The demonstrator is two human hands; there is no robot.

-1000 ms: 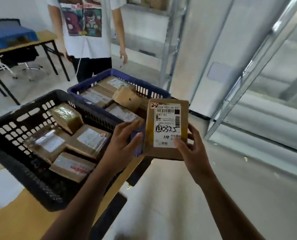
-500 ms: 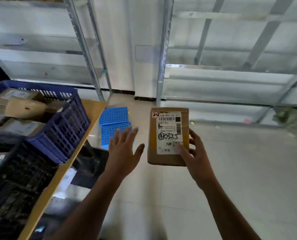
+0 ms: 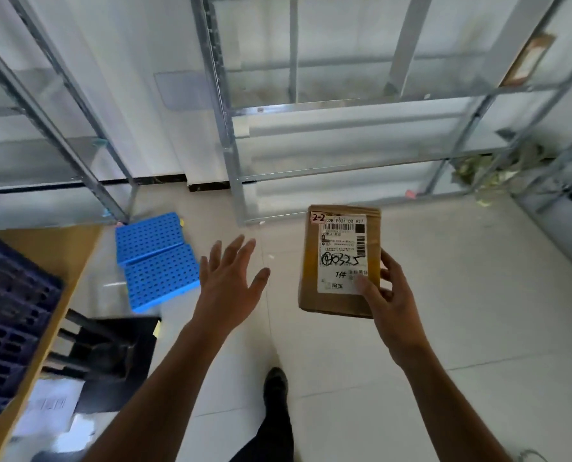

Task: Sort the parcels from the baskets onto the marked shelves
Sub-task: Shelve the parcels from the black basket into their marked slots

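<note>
A brown cardboard parcel with a white shipping label marked "2-2" is held upright in front of me. My right hand grips its lower right edge, thumb across the label. My left hand hovers to the left of the parcel with its fingers spread, apart from it and holding nothing. A dark blue basket sits on the wooden table at the far left; its contents are out of sight. Grey metal shelves stand straight ahead, beyond the parcel.
A second metal shelf frame stands at the left. Two blue perforated plastic panels lie on the tiled floor beside the table. A black frame sits under the table. A brown parcel lies on an upper right shelf. Litter lies by the shelf foot.
The view has swung right, away from the baskets and toward the shelves. The parcel stays in my right hand, and my left hand has spread and drifted further from it.
</note>
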